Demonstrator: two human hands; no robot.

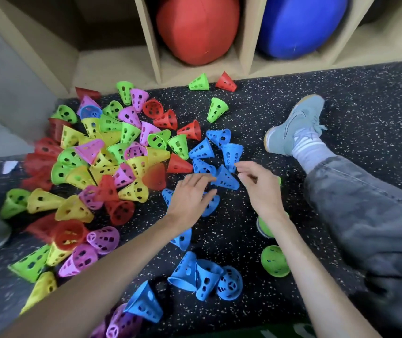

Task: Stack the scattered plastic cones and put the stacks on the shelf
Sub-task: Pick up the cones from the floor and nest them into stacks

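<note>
Perforated plastic cones in red, green, yellow, pink and blue lie scattered on the black speckled floor (244, 228), heaped thickest in a mixed pile (102, 157) at the left. Several blue cones cluster in the middle. One blue cone (226, 179) lies on its side between my hands. My left hand (190, 198) reaches to its left side with fingers extended, just touching it, and covers part of another blue cone (211, 204). My right hand (258, 186) hovers at its right side, fingers loosely curled, holding nothing. The wooden shelf (151, 40) stands along the far edge.
A red ball (197, 28) and a blue ball (300, 23) fill two shelf compartments; the left compartment (102, 35) shows none. My leg in grey jeans (365, 215) and a grey shoe (297, 123) lie at the right. Green cones (274, 261) sit under my right forearm.
</note>
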